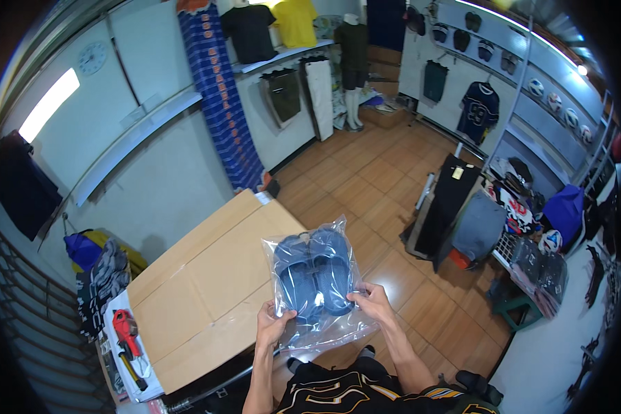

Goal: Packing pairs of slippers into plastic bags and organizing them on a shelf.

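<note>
A pair of blue slide sandals lies side by side inside a clear plastic bag. Both of my hands hold this bag up in front of my body, above the floor and beside the cardboard-topped table. My left hand grips the bag's lower left edge, thumb on top by one sandal's end. On the other side, my right hand pinches the right edge with the thumb over the film. The lower edge of the bag hangs loose between my wrists and bears a reddish strip.
A large flat cardboard sheet covers the table at left. On its near left corner lie a red tape dispenser and a yellow-and-black cutter. Folded trousers hang on a low rack at right, near a green stool and bagged goods.
</note>
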Available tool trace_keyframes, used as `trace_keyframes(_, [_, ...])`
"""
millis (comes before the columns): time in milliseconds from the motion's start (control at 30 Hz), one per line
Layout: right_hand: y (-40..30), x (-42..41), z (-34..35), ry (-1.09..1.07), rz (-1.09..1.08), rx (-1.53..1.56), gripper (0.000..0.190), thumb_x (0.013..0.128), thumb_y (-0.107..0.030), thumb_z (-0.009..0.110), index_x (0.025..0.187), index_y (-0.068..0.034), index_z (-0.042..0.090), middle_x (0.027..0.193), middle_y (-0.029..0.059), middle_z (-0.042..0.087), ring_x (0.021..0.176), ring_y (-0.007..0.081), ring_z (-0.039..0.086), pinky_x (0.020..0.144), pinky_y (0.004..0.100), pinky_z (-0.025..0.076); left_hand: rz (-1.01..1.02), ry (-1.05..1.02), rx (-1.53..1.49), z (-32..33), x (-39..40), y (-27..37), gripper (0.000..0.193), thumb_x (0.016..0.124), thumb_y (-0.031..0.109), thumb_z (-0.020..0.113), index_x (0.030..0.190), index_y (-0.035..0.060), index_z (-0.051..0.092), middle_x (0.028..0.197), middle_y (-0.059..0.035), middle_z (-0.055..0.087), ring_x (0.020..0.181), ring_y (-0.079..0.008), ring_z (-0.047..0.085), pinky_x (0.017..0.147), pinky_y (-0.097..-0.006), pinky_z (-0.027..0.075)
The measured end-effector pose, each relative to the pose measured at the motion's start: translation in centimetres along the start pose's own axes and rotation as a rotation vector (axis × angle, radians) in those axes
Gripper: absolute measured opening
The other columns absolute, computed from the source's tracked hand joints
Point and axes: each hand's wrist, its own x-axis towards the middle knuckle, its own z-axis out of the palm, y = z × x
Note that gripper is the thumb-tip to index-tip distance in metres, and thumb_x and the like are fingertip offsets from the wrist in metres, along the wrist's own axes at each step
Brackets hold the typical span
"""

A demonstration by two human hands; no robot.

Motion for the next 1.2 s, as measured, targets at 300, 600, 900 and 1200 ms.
trace_keyframes(300, [2.0, -2.0, -17.4, 0.105, 0.022, 0.105, 0.040, 0.079, -0.008, 0.078, 0.110, 0.011, 0.062, 0.089, 0.0107, 0.068, 0.072, 0.0128, 0.062, 0.059, 0.0253, 0.048, 0.003, -0.252, 0.025, 16.9, -1.1, 0.0, 0.052, 0.075, -0.001, 0.078, 0.121, -0.0074, 0.058, 0.107, -0.0114, 0.067, 0.096, -0.0163, 0.065, 0.086, -0.0297, 0.053])
trace_keyframes(600, [2.0, 0.7, -25.7, 0.266, 0.034, 0.151, 0.029, 0.081, -0.010, 0.075, 0.104, 0.006, 0.065, 0.088, 0.0083, 0.069, 0.071, 0.0114, 0.061, 0.059, 0.0235, 0.047, -0.046, -0.413, 0.035, 27.2, 3.4, 2.0, 0.055, 0.075, 0.000, 0.080, 0.124, -0.0065, 0.056, 0.106, -0.0105, 0.068, 0.092, -0.0154, 0.066, 0.085, -0.0288, 0.053])
trace_keyframes(900, [-2.7, 11.8, -32.9, 0.282, -0.012, 0.095, 0.026, 0.081, -0.013, 0.077, 0.098, 0.002, 0.065, 0.085, 0.0070, 0.067, 0.071, 0.0101, 0.061, 0.059, 0.0244, 0.049, 0.024, -0.469, -0.112, 36.9, 13.8, 3.3, 0.055, 0.075, -0.003, 0.080, 0.125, -0.0068, 0.055, 0.109, -0.0104, 0.067, 0.097, -0.0152, 0.065, 0.089, -0.0294, 0.053])
trace_keyframes(1200, [-10.2, 27.9, -36.0, 0.222, -0.082, 0.042, 0.029, 0.079, -0.012, 0.077, 0.099, 0.005, 0.064, 0.082, 0.0063, 0.065, 0.067, 0.0103, 0.058, 0.057, 0.0240, 0.047, 0.062, -0.350, -0.198, 43.1, 26.4, 9.4, 0.061, 0.074, -0.002, 0.081, 0.129, -0.0050, 0.053, 0.117, -0.0108, 0.065, 0.102, -0.0163, 0.064, 0.093, -0.0310, 0.052])
